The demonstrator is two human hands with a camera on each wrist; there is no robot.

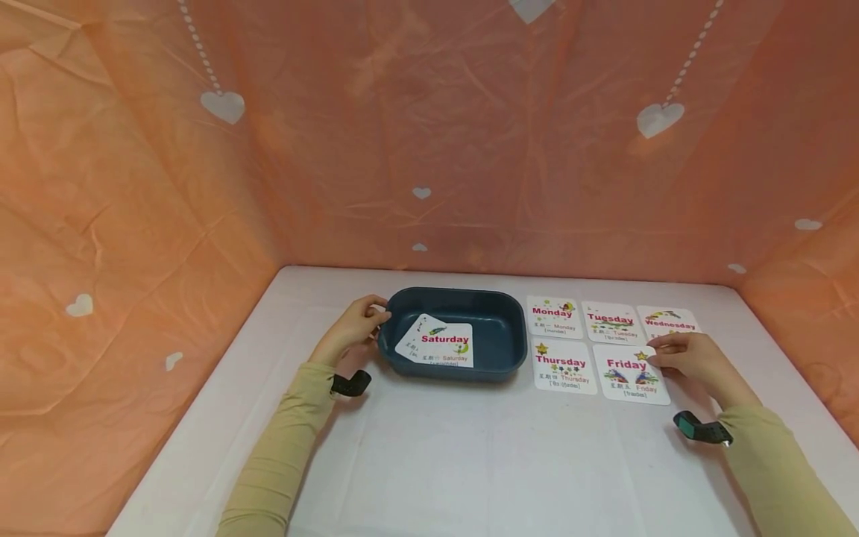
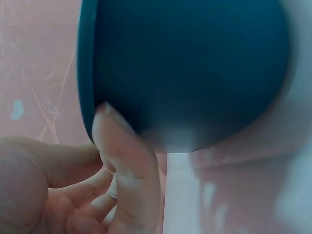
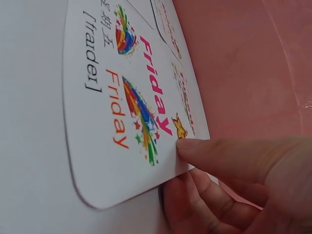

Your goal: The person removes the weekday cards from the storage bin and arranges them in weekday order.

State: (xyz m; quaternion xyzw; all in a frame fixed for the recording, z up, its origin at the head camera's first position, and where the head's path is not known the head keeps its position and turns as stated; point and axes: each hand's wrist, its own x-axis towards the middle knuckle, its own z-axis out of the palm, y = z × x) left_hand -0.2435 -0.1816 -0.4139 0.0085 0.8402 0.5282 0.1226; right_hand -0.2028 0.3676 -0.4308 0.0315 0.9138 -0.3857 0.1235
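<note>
A dark blue plastic basin (image 1: 493, 373) stands on the white-covered table. My left hand (image 1: 352, 328) grips its left end, pinching the rim; in the left wrist view one finger (image 2: 129, 161) presses on the basin's outer wall (image 2: 195, 73). Inside lie a Saturday card (image 1: 443, 347) and another card (image 1: 411, 343) partly beneath it. My right hand (image 1: 698, 365) pinches the upper right corner of the Friday card (image 1: 631, 380). In the right wrist view a fingertip (image 3: 187, 146) covers part of the star, with other fingers curled at the card's edge.
Right of the basin, Monday (image 1: 553, 319), Tuesday (image 1: 612, 324) and Wednesday (image 1: 671, 319) cards form a back row. The Thursday card (image 1: 564, 369) lies in front, left of Friday. Orange cloth (image 1: 470, 149) with white hearts hangs behind and at both sides.
</note>
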